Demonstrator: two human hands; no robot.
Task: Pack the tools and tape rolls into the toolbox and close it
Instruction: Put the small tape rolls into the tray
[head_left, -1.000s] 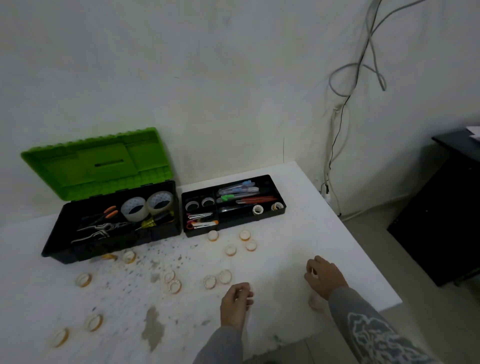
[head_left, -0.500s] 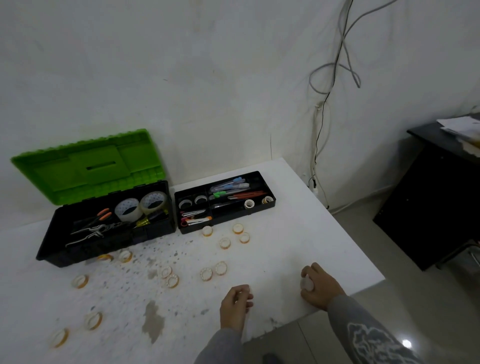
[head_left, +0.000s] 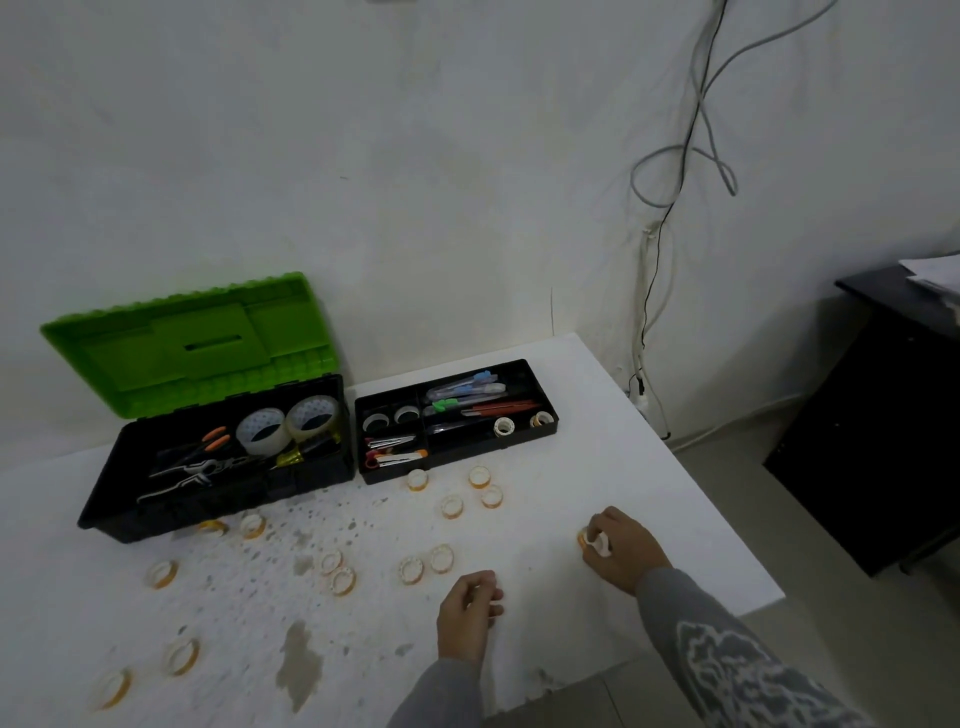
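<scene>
The black toolbox (head_left: 171, 512) stands open at the back left, its green lid (head_left: 192, 345) leaning on the wall. Inside lie pliers and two big clear tape rolls (head_left: 284, 427). Its black insert tray (head_left: 540, 441) sits beside it on the table, holding pens, cutters and small rolls. Several small yellow tape rolls (head_left: 451, 506) are scattered over the white table (head_left: 597, 452). My right hand (head_left: 621, 548) grips small tape rolls near the right edge. My left hand (head_left: 467, 613) is curled near the front edge; something small seems pinched in it, mostly hidden.
Grey and black cables (head_left: 670, 218) hang down the wall at the right. A black cabinet (head_left: 878, 431) with papers on top stands beyond the table's right edge. Dark stains (head_left: 298, 662) mark the tabletop near the front.
My right hand has moved from the table's front right edge inward and toward the tray, carrying the rolls. My left hand has barely moved. The view shifted slightly.
</scene>
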